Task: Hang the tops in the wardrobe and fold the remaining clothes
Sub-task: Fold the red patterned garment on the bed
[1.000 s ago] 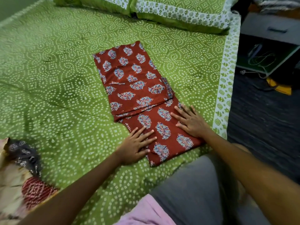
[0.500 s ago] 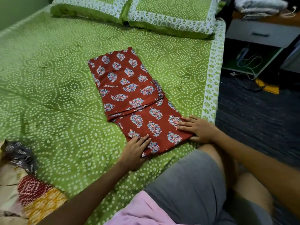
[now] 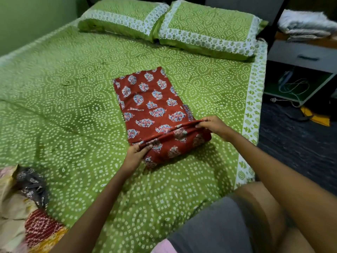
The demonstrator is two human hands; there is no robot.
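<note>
Since the earlier frame, both hands had left their flat press on the near end of the red printed garment (image 3: 147, 99) and lifted that end off the bed (image 3: 60, 99), carrying it forward over the folded part. The left hand (image 3: 135, 154) held the raised edge in a pinching grip at its left corner, thumb on top and fingers beneath. The right hand (image 3: 212, 126) pinched the same edge at its right corner, fingertips curled over the cloth. Between the two grips the edge ran taut with a slight sag; the lifted flap stood as a rounded roll just below them. Beyond the grips the remainder of the garment lay flat on the green bedspread. Farther out, two pillows (image 3: 204, 31) sat at the head of the bed, and a loose pile of other clothes (image 3: 27, 207) lay well to the left of the left hand. Judgement: the fold should be laid with both corners advanced evenly, edge matched to the far hem, then smoothed flat.
</note>
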